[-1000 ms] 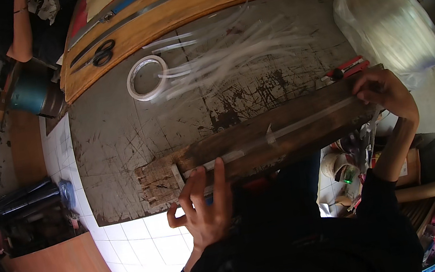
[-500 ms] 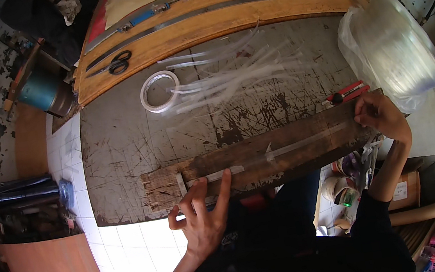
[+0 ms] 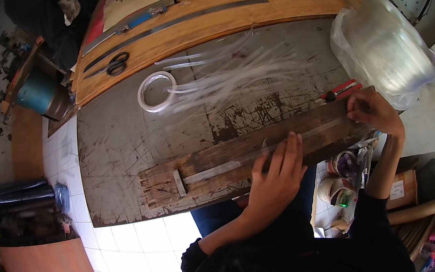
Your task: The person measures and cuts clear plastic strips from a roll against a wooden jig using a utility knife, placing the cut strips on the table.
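1. Sliding away from the plank's left end, the left hand is now reaching the middle of the plank, just right of centre in the frame, while the right hand is staying by the right end.
2. Those left fingers are lying stretched out and close together on the wood, and they are covering part of the line where a faint clear strip is running.
3. Over at centre right, the right hand is curling its thumb and fingers inward at that strip's far end; whether they are pinching it, I cannot tell.
4. Slanting across the lower middle of the frame, the plank is lying along the near edge of the grey, scratched surface, its right end sitting higher in view.
5. Towards its left end, a small crosspiece is standing out on the wood, and a whitish strip is stretching rightward from just beside it.
6. Just above the right hand, a red cutter is resting near the plank's upper edge.
7. Up at top centre, loose clear strips are fanning out, their left ends meeting a white tape roll.
8. Black-handled scissors are lying at upper left on a wooden board, and a big clear roll is filling the upper right.
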Demonstrator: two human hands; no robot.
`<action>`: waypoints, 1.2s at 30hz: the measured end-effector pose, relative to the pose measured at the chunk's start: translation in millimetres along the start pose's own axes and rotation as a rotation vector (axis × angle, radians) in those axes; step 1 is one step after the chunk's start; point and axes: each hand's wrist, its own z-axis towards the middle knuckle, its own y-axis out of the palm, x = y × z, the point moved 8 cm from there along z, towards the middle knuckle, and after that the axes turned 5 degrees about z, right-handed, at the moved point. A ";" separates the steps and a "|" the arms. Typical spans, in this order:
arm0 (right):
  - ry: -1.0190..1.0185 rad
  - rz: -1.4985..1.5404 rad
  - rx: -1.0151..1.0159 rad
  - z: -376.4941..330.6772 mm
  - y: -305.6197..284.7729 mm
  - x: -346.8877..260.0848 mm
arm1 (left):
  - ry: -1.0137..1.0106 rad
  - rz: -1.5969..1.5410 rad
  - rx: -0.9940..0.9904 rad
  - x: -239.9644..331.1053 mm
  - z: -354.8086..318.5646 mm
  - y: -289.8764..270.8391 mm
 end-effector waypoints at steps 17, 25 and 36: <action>-0.219 -0.244 0.141 43.5 -26.7 -11.9 | 0.120 -0.014 0.153 29.3 23.4 5.2; -0.331 -0.519 -0.167 77.8 -26.1 29.6 | 0.105 0.028 0.178 31.7 21.9 5.7; -0.531 -0.531 -0.260 78.2 -3.3 -0.6 | 0.082 0.024 0.174 31.2 20.5 7.2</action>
